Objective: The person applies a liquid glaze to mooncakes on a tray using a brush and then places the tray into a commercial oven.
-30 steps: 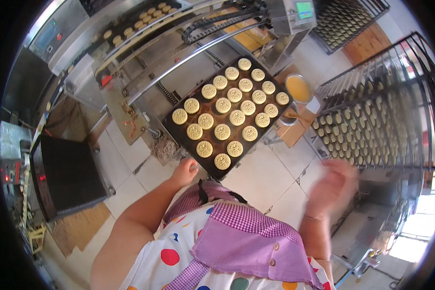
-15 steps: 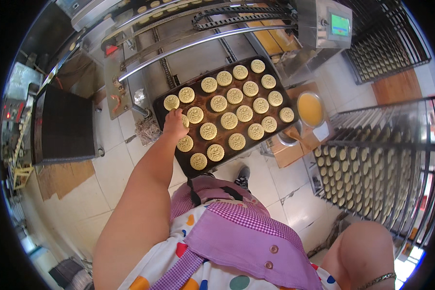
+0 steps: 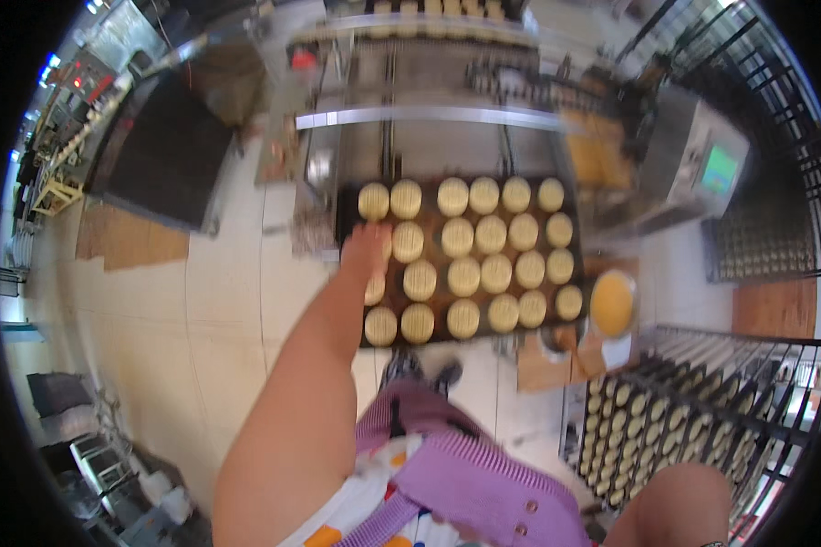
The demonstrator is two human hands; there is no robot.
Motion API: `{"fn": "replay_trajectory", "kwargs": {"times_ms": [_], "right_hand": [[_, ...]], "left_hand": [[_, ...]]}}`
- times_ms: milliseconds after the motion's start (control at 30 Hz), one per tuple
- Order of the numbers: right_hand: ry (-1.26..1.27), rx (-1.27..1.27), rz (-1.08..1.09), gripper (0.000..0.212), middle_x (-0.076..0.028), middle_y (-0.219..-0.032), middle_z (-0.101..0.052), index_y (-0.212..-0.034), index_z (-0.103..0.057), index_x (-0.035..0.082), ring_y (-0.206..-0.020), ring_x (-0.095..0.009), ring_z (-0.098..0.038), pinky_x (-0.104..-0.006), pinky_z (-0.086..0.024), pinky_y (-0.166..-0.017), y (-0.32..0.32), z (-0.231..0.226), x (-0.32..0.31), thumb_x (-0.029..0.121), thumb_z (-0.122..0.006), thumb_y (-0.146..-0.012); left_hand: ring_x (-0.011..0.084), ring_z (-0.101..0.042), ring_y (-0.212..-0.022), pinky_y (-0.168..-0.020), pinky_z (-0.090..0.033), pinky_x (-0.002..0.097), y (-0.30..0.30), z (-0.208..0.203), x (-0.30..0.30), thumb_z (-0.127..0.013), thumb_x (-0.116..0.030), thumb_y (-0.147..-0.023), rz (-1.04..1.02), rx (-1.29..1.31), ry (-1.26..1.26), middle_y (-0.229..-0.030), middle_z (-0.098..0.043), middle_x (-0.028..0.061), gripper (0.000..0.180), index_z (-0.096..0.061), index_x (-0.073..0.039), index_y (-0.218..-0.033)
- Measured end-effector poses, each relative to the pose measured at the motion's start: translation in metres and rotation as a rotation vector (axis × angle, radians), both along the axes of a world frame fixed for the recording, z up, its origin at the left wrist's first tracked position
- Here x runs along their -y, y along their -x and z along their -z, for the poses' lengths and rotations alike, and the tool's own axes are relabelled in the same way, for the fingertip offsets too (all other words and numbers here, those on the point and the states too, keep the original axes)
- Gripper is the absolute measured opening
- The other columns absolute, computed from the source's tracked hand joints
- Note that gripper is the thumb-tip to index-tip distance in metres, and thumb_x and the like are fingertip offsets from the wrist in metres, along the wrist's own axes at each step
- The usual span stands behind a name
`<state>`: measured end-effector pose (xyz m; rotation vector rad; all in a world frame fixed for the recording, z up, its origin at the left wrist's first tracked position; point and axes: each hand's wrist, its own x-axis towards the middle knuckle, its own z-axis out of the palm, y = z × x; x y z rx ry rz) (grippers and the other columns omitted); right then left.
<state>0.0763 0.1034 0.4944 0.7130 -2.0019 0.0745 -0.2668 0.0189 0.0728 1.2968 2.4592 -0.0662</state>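
Observation:
My left hand (image 3: pixel 368 250) reaches over the left end of a dark baking tray (image 3: pixel 345 211). Its fingers curl over a round mooncake (image 3: pixel 388 244) in the left column; motion blur softens the grip, and the hand hides most of this cake. Several pale yellow mooncakes (image 3: pixel 463 273) with pressed tops lie in rough rows on the tray, some touching. Directly behind my hand is another mooncake (image 3: pixel 374 201), and one more peeks out just in front of it. Of my right arm (image 3: pixel 670 506) only a bent part shows at the lower right; the hand lies outside the picture.
A metal bar (image 3: pixel 429 117) crosses the machine behind the tray. Right of the tray stand a bowl of yellow liquid (image 3: pixel 613 303) and a control box (image 3: pixel 702 169) with a green screen. A rack (image 3: pixel 666 428) loaded with cakes stands at the right, a dark-topped unit (image 3: pixel 164 150) at the left.
The view has turned, so the tray now looks level and sits farther right and lower. My left hand remains at the same cake in the left column.

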Motion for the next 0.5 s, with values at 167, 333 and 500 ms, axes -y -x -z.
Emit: {"fn": "replay_trajectory", "kwargs": {"times_ms": [167,333,500], "right_hand": [[-0.131,0.049,0.029,0.025,-0.012,-0.098,-0.057,-0.105,-0.057,0.006,-0.09,-0.023,-0.055,-0.0379,-0.044,-0.08,0.018,-0.009,-0.018,0.023,-0.053,-0.088],[-0.147,0.065,0.056,0.025,-0.012,-0.1,-0.057,-0.106,-0.057,0.007,-0.091,-0.023,-0.054,-0.0384,-0.043,-0.081,0.031,-0.018,-0.028,0.024,-0.053,-0.088],[-0.138,0.06,0.079,0.026,-0.012,-0.101,-0.056,-0.107,-0.057,0.008,-0.093,-0.022,-0.054,-0.0389,-0.043,-0.083,0.045,-0.019,-0.042,0.025,-0.054,-0.087]], "left_hand": [[0.0327,-0.043,-0.116,-0.095,-0.043,0.0416,-0.02,-0.028,-0.008,-0.071,-0.018,-0.07,-0.182,0.098,-0.039,-0.128,-0.041,0.0086,0.061,-0.046,-0.015,-0.125],[0.0328,-0.038,-0.122,-0.097,-0.042,0.0409,-0.01,-0.028,-0.009,-0.068,-0.034,-0.077,-0.24,0.107,0.092,-0.136,-0.033,0.0109,0.069,-0.035,-0.012,-0.134],[0.0312,-0.032,-0.127,-0.1,-0.038,0.0422,0.009,-0.026,-0.004,-0.063,-0.04,-0.08,-0.273,0.035,-0.074,-0.14,-0.029,0.0089,0.067,-0.035,-0.013,-0.135]]}}
